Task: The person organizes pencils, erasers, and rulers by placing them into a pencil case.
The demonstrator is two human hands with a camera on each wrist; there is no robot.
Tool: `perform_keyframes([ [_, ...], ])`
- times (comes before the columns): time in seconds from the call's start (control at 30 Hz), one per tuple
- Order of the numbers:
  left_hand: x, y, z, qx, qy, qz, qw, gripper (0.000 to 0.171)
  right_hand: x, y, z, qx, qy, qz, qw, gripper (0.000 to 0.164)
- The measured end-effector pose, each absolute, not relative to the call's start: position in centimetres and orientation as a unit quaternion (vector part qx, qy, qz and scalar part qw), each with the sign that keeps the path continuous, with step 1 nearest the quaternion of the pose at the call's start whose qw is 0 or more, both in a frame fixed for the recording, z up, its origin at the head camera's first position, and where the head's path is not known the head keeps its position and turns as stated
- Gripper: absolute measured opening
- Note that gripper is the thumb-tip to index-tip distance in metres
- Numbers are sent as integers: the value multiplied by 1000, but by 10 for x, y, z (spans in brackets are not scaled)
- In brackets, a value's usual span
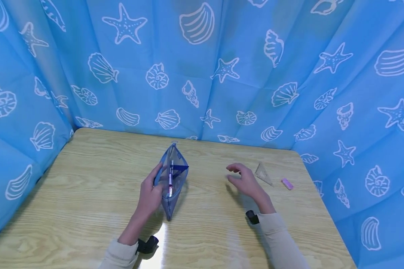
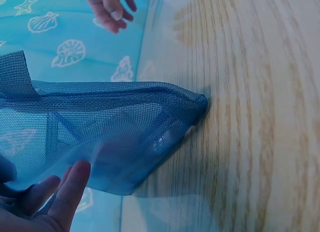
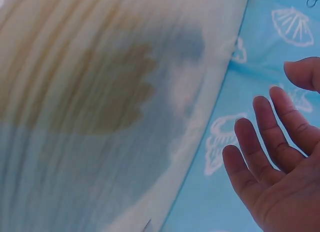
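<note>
A blue mesh zip pouch stands on the wooden table with its mouth gaping upward. My left hand grips its left side, the thumb at the near edge of the mouth. Inside lie a slim pen-like item and a dark blue piece. In the left wrist view the pouch's mesh wall stretches past my fingers. My right hand hovers above the table, right of the pouch, with nothing in it. The right wrist view has its fingers spread and loosely bent.
To the right of my right hand lies a clear triangular ruler, and farther right a pink eraser. A blue curtain with white shells and starfish hangs behind the table and along its sides.
</note>
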State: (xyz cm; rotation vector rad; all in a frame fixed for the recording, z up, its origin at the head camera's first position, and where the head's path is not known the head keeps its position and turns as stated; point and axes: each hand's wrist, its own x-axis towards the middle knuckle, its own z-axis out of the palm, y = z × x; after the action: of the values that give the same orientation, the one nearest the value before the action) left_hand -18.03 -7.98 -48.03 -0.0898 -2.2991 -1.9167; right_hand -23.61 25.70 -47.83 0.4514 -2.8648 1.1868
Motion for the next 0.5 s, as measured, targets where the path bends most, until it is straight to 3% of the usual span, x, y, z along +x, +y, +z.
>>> perform_keyframes([
  [0.5, -179, -79, -478, -23, -751, -656, 68, 74, -245, 320, -485, 70, -928, 365, 30, 39],
])
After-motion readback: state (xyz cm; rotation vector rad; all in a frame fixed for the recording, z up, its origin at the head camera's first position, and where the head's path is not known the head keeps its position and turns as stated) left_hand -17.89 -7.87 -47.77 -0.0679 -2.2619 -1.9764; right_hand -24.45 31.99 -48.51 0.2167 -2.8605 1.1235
